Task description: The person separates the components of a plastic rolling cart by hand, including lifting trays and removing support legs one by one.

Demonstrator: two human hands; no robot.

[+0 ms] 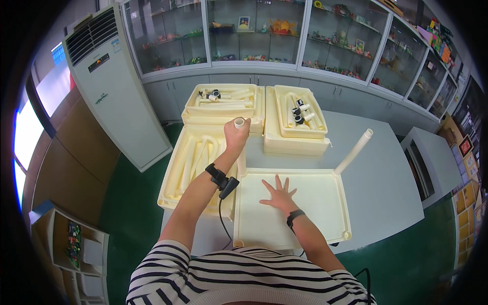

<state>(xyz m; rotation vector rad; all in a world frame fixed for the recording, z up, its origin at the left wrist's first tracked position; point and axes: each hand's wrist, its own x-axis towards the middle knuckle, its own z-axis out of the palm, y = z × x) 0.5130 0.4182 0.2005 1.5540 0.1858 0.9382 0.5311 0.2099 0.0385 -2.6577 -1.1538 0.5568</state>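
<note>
A shallow cream plastic tray (264, 223) lies in front of me on the grey table. My left hand (236, 134) is wrapped round the top of a cream tube (239, 122) that stands at the tray's far left corner; the tube's open end shows above my fist. Flat on the tray floor, with fingers spread, rests my right hand (279, 194). A second cream tube (354, 151) rises from the far right corner, untouched and leaning outward in this view. Round holes show at the near corners.
Left of the tray is another cream tray (169, 185) holding several curved tubes. Farther back, two stacks of trays (223, 113) (295, 145) carry tubes and black-and-white fittings. A cable (220, 218) hangs from my left wrist strap. Glass cabinets (254, 30) and an air conditioner (114, 86) stand beyond.
</note>
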